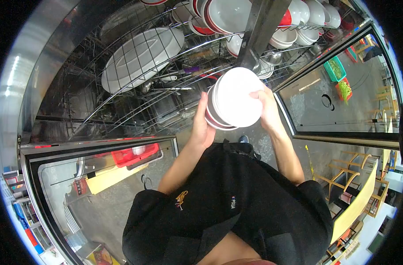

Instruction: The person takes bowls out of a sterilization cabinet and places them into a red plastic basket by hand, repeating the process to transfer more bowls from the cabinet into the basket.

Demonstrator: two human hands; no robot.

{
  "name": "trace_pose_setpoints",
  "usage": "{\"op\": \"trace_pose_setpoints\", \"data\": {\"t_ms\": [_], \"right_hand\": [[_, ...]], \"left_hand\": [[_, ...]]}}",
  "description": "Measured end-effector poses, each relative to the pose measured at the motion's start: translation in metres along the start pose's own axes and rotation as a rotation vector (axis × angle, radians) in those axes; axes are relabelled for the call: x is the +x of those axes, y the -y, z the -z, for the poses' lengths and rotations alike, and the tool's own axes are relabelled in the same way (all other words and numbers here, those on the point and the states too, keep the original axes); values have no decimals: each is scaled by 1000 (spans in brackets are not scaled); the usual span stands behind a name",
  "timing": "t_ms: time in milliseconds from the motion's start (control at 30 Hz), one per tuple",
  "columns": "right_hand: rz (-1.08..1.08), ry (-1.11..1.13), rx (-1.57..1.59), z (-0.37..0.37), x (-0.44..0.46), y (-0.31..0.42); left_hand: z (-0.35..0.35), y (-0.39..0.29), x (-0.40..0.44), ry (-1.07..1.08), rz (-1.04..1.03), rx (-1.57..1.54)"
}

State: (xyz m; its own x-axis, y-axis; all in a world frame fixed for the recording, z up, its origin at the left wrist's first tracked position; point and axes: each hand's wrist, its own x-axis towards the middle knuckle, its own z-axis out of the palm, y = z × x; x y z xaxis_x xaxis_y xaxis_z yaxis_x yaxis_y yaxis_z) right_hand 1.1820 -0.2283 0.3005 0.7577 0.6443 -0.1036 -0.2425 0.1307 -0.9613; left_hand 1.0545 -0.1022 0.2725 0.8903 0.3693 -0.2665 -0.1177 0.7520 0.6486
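Note:
Between my two hands, in front of my chest, is a stack of round white dishes (239, 99) with some dark red on the side of the lower ones. My left hand (203, 126) presses against the stack's left side, its palm along the rims. On the right edge, my right hand (268, 108) grips with the thumb lying over the top dish and the other fingers hidden behind. Just beyond the stack stands an open metal cabinet with wire shelves (135, 95). Whether the dishes are plates or shallow bowls I cannot tell.
Red and white bowls (230, 15) and more bowls (285, 37) fill the upper shelf. A large white oval platter (144, 57) lies left. A metal post (263, 31) divides the cabinet front. Glass doors stand open at left (100, 176) and right (343, 97).

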Motion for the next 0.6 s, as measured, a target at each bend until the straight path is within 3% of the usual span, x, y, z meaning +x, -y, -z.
{"op": "trace_pose_setpoints", "data": {"t_ms": [100,233,367,600], "right_hand": [[-27,34,-41,8,-6,3],[-58,-82,192,22,-15,-15],[-86,-188,351,33,-19,-19],[-46,-183,279,44,-29,-16]], "left_hand": [[-5,10,1,-51,-30,-8],[2,26,6,-26,-90,16],[0,31,3,-18,-13,-91],[15,35,-7,-69,93,-98]]}}
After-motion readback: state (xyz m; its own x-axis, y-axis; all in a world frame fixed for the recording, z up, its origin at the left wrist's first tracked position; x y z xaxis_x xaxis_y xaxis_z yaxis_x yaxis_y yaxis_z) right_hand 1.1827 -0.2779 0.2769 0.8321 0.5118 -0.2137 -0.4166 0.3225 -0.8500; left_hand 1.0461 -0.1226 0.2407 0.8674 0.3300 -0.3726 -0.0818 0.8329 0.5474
